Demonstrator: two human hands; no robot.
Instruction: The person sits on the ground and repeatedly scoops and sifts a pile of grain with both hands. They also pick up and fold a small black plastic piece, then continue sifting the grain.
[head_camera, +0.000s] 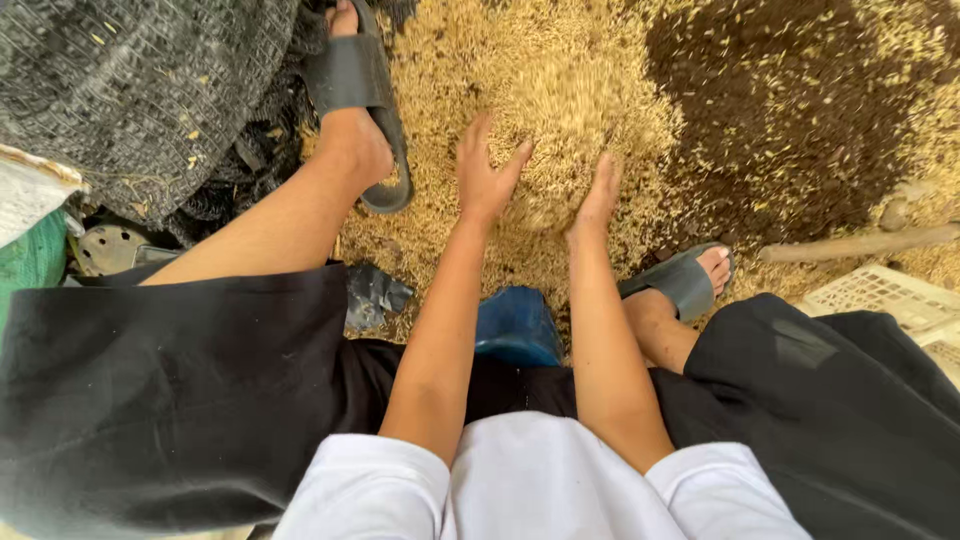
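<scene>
A broad heap of yellow rice husk (560, 90) covers the ground in front of me. My left hand (485, 175) rests on the husk with fingers spread. My right hand (598, 195) lies edge-on in the husk a little to the right, fingers straight and together. A mound of husk sits between the two palms. Both hands hold nothing. A blue plastic seat (515, 325) shows between my forearms, close to my body.
Dark soil (790, 110) mixed with husk lies at the upper right. A black net bag (140, 90) fills the upper left. My feet wear grey slides (355, 75) (680, 280). A wooden stick (860, 243) and a white plastic crate (890, 295) lie at the right.
</scene>
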